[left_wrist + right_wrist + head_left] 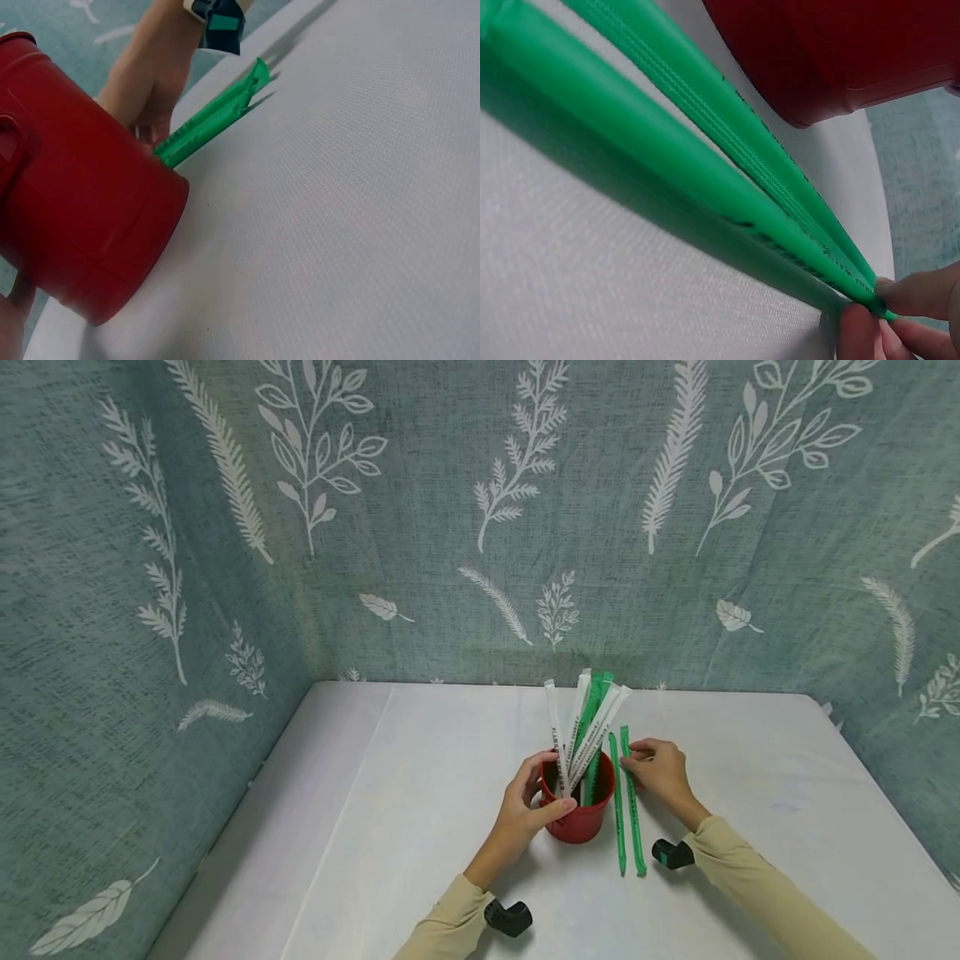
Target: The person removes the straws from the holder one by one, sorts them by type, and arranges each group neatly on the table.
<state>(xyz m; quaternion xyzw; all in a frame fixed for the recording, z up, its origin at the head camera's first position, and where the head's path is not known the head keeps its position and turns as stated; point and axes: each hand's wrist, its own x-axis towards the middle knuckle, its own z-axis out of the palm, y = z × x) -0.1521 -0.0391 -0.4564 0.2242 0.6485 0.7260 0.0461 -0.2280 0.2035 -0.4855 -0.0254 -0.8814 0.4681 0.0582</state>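
A small red bucket (576, 825) stands on the table, holding several white paper-wrapped straws (598, 733) and green-wrapped straws (590, 777) that lean at different angles. My left hand (525, 802) grips the bucket from its left side, thumb across the front rim. Two long green-wrapped straws, one nearer the bucket (618, 810) and one farther right (635, 827), lie side by side on the table to its right. My right hand (662, 774) pinches the right-hand straw near its far end; in the right wrist view the fingertips (859, 322) close on both straws' converging ends.
The white-covered table (405, 793) meets a green leaf-patterned cloth (420, 527) at its back and left. A dark wrist device (508, 918) sits at the left cuff, another device (672, 854) at the right cuff.
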